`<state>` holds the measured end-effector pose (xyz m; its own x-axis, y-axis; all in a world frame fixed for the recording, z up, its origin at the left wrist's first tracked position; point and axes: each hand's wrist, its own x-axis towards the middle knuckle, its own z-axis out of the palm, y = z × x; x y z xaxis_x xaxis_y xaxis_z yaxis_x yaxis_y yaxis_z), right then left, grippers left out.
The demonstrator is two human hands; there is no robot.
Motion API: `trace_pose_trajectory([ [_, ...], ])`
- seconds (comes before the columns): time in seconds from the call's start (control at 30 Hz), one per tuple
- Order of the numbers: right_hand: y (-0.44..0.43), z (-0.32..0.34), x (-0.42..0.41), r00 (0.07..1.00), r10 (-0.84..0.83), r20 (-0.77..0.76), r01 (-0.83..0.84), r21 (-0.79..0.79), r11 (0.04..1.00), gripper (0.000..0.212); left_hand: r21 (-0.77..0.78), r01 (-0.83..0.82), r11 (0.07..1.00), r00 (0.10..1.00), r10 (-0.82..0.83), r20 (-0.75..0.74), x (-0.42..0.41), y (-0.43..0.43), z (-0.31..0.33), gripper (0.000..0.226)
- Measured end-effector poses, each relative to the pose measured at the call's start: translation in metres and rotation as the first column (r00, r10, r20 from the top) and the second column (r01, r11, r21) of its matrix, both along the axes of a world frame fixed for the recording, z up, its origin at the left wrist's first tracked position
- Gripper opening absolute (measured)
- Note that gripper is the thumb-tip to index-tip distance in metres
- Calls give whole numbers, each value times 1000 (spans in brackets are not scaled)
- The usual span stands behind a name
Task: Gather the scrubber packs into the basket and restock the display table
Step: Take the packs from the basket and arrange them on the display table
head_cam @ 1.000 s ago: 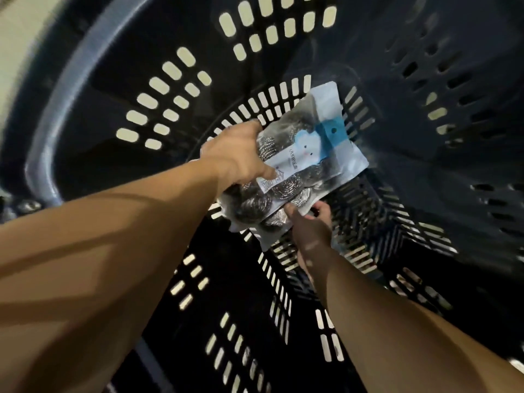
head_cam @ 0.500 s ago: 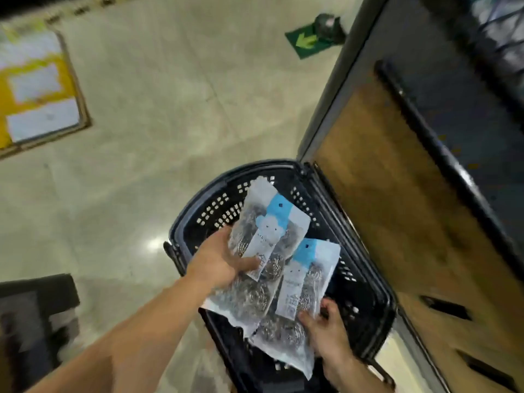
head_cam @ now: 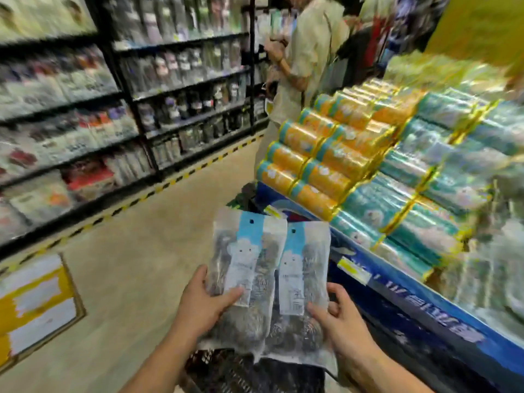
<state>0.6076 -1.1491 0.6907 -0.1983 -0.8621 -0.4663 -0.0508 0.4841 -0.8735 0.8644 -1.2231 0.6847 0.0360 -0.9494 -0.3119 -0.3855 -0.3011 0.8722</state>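
Observation:
I hold two scrubber packs upright in front of me, clear bags of steel wool with blue and white header cards. My left hand [head_cam: 202, 303] grips the left pack [head_cam: 246, 268], thumb across its label. The right pack [head_cam: 300, 279] is gripped low at its right edge by my right hand [head_cam: 338, 319], and the left pack partly overlaps it. Below the packs, the dark slotted basket [head_cam: 226, 370] shows at the bottom edge. The display table [head_cam: 425, 302] with its blue front rises at the right.
Orange rolls [head_cam: 320, 154] and teal wrapped packs [head_cam: 425, 194] are stacked on the table. A person [head_cam: 300, 66] stands at the table's far end. Dark shelving [head_cam: 113, 109] full of goods lines the left of the aisle, with a yellow floor sign [head_cam: 34, 304] at lower left.
Both hands have lifted the two packs out of the basket to chest height. The view has swung up from the basket to the aisle and the display table.

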Motion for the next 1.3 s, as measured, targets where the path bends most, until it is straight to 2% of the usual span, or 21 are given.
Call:
trace_pose_trajectory([
  [0.17, 7, 96, -65, 991, -129, 36, 134, -236, 962, 39, -218, 79, 973, 991, -100, -89, -76, -19, 112, 72],
  [0.3, 29, 138, -136, 964, -265, -10, 245, -348, 905, 47, -314, 136, 939, 970, -190, -148, -162, -19, 156, 66],
  [0.37, 49, 151, -183, 936, -351, -26, 318, -367, 874, 45, -346, 183, 920, 957, -247, -151, -218, -11, 169, 64],
  [0.43, 73, 156, -235, 902, -431, -29, 390, -375, 841, 53, -369, 237, 898, 937, -312, -156, -276, -2, 171, 62],
  [0.5, 98, 157, -289, 877, -480, -31, 436, -371, 820, 59, -365, 291, 884, 918, -365, -153, -336, 12, 169, 62],
  [0.6, 132, 153, -366, 839, -539, -78, 484, -347, 804, 59, -292, 355, 888, 890, -417, -184, -424, 30, 155, 75],
  [0.7, 154, 137, -434, 806, -568, -167, 508, -298, 808, 77, -230, 418, 879, 866, -462, -190, -498, 44, 139, 73],
  [0.77, 165, 128, -464, 815, -560, -149, 522, -231, 821, 63, -188, 436, 880, 869, -466, -166, -531, 50, 129, 68],
  [0.97, 177, 88, -504, 837, -508, -204, 505, -73, 860, 32, -14, 476, 879, 878, -476, -59, -569, 52, 85, 56],
  [1.13, 175, 79, -507, 835, -461, -299, 474, -31, 880, 35, 3, 503, 864, 861, -502, 84, -578, 50, 74, 59],
  [1.2, 176, 81, -505, 810, -440, -388, 459, -47, 887, 30, -5, 513, 858, 853, -509, 115, -581, 47, 72, 57],
  [1.3, 175, 79, -498, 733, -419, -536, 460, -63, 886, 41, 18, 535, 844, 837, -534, 118, -586, 44, 66, 60],
])
